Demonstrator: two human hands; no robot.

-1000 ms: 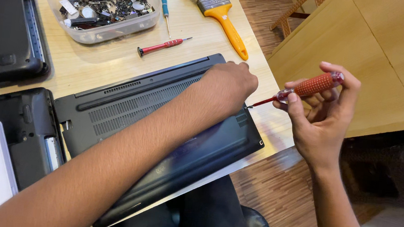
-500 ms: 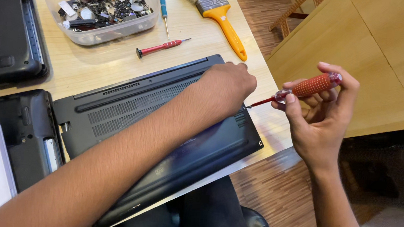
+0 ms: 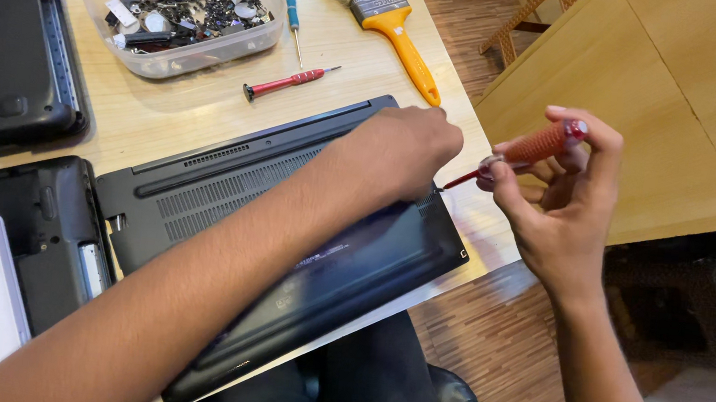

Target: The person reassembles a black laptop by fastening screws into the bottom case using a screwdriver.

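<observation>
Red screwdriver (image 3: 530, 148) pinched in right hand (image 3: 553, 204), tip beside left fist (image 3: 399, 152) at laptop's (image 3: 282, 246) table-edge corner

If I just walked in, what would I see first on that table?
First the two hands in the middle: the left hand presses on an upside-down black laptop, and the right hand holds a red screwdriver at its corner. Behind them lie a yellow-handled brush and a clear tub of small parts.
</observation>
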